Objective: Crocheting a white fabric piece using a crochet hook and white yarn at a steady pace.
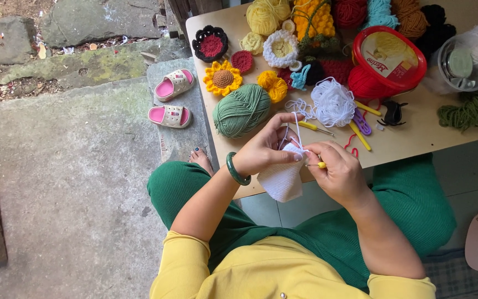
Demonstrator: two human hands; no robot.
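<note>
Green yarn ball, pink sandals

The counter is a pale wooden top with rounded corners. Near its left edge lies a green yarn ball, with a crocheted sunflower just beyond it and a black-and-red flower farther still. More yarn balls crowd the far edge. In the middle sits loose white yarn, with yellow hooks and purple scissors beside it. To the right stand a red tub and a clear jar, with a black clip and loose green yarn nearer.
</note>
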